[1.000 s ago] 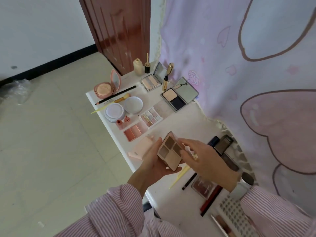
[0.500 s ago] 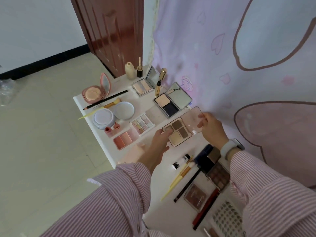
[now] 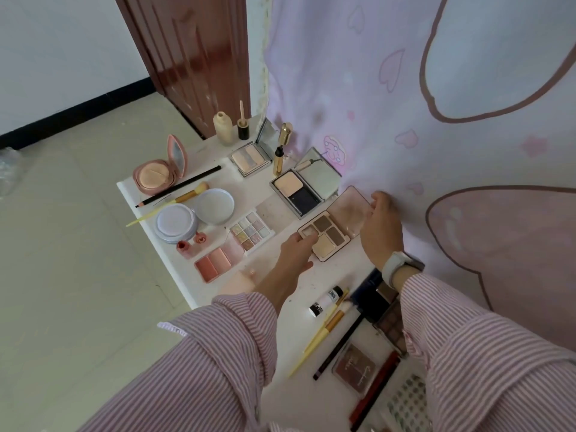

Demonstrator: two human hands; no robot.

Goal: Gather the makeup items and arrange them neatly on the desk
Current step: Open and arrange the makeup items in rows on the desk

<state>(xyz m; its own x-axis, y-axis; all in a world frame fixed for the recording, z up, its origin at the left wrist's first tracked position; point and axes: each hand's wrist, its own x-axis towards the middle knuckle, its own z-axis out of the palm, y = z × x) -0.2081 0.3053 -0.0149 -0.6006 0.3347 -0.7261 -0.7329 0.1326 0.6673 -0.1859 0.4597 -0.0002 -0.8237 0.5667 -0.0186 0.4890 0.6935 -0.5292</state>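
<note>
Palette (image 3: pixel 327 240) on desk (image 3: pixel 237 185); L hand (image 3: pixel 294 249) flat on corner, R hand (image 3: pixel 381 227) tight on lid (image 3: pixel 349 204).

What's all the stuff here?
brown palette: 1, open, middle, by curtain
pink cushion compact: 1, open, far left corner
blue round case: 1, lid beside it
pastel palette: 1, middle
blush palette: 1, pink, left edge
red mini bottles: 2, beside round case
cream-navy compact: 1, open, by curtain
gold tube: 1, far end
cream bottle: 1, far end
yellow brushes: 2, one far, one near
black pencil: 1, far left
white tube: 1, black cap, near
desk: 1, white
curtain: 1, lilac, right
left grip: touches brown palette's corner
right grip: holds brown palette
</note>
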